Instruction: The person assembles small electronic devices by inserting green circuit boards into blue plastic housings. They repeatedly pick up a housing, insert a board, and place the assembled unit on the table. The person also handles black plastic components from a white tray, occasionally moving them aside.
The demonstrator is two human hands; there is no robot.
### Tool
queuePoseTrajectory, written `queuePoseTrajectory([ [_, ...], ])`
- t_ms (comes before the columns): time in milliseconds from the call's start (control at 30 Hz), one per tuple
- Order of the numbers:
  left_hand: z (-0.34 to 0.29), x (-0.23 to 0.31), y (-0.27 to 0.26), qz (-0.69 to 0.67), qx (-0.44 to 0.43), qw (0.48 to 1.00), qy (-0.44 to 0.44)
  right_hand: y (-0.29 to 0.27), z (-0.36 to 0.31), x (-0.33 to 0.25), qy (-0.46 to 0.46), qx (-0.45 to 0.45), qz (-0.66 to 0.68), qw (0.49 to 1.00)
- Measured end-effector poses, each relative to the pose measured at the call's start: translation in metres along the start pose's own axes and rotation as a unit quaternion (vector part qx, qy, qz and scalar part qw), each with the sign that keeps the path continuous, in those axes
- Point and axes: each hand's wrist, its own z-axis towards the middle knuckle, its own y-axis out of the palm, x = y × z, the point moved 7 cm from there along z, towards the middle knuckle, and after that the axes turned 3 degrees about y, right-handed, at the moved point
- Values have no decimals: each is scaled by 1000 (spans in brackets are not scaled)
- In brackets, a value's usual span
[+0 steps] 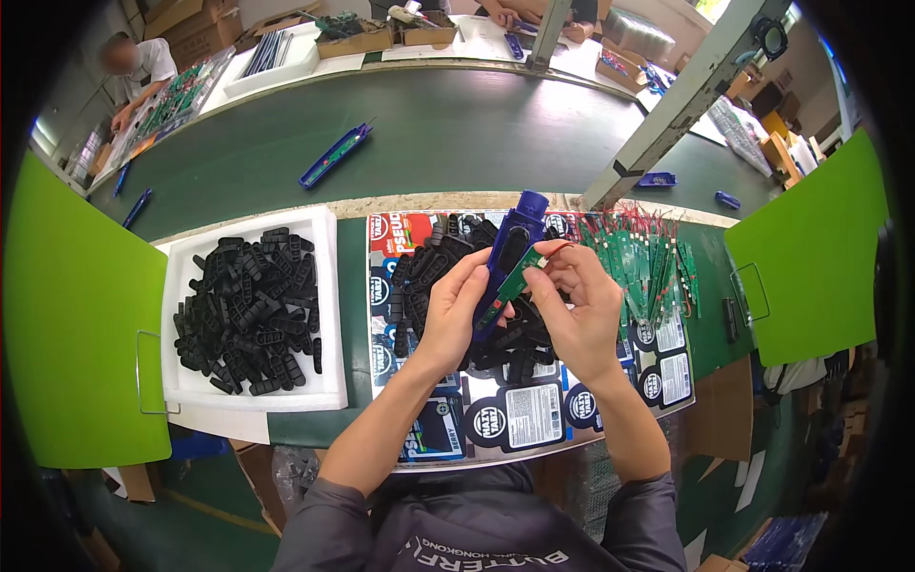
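Note:
My left hand (450,315) is closed around a blue plastic housing (532,206), long and tilted, with a black rubbery piece (513,248) set in its upper part. Between the fingers of my right hand (579,315) is a narrow green circuit board (512,288) with red wires. The board lies along the housing's open side; whether it is seated cannot be seen. Beneath both hands spreads a heap of black molded pieces (419,276) on a printed sheet (515,415). Right of my right hand, many more green boards with red wires (648,262) lie fanned out.
At left stands a white foam tray (334,334) holding black pieces (253,315). Beyond the bench runs a dark green conveyor belt (457,114) carrying a blue housing with a board (335,154). A metal post (681,95) rises at right. Green panels (81,315) flank both sides. Other people sit across the belt.

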Motion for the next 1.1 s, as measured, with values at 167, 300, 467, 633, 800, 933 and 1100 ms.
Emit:
queuePoseTrajectory([
  [167,0,-3,1,18,-3,1000,-4,2,7,3,7,-4,-11,1000],
  [300,0,-5,1,22,-4,1000,-9,2,8,-12,-82,24,-126,988],
  [467,0,-7,1,21,-8,1000,-7,2,8,-16,-99,52,-165,980],
  [633,0,-9,1,15,-5,1000,-15,1,10,-13,-68,46,-152,985],
  [800,0,-9,0,17,0,1000,-17,2,9,-13,-84,44,-130,987],
  [933,0,-9,0,14,2,1000,-27,1,10,-14,-82,42,-147,985],
  [1100,1,-11,1,-6,-1,999,-34,3,12,-13,-93,43,-153,983],
])
